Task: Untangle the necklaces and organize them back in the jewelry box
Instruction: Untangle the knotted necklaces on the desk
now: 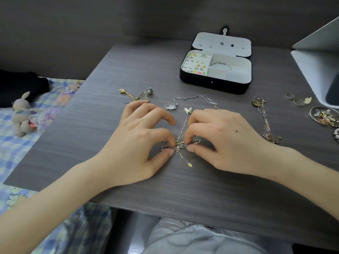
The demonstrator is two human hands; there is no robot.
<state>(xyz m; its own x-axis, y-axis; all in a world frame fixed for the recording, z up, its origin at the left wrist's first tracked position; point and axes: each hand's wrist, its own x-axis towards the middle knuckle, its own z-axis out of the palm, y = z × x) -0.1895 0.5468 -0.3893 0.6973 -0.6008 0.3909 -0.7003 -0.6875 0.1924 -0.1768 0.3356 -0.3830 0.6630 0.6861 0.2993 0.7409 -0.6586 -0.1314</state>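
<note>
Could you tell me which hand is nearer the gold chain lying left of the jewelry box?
Left. The left hand sits just in front of the gold chain; the right hand is farther off to its right.

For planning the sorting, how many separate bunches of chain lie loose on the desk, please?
4: the tangle pinched by left hand and right hand; gold bunch back left; silver chain behind the hands; long chain right. The dish may hide more.

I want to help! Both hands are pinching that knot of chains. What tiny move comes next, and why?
Probably ease the knot apart gently: the left hand and right hand each pinch it where the butterfly necklace crosses a thicker chain.
</note>
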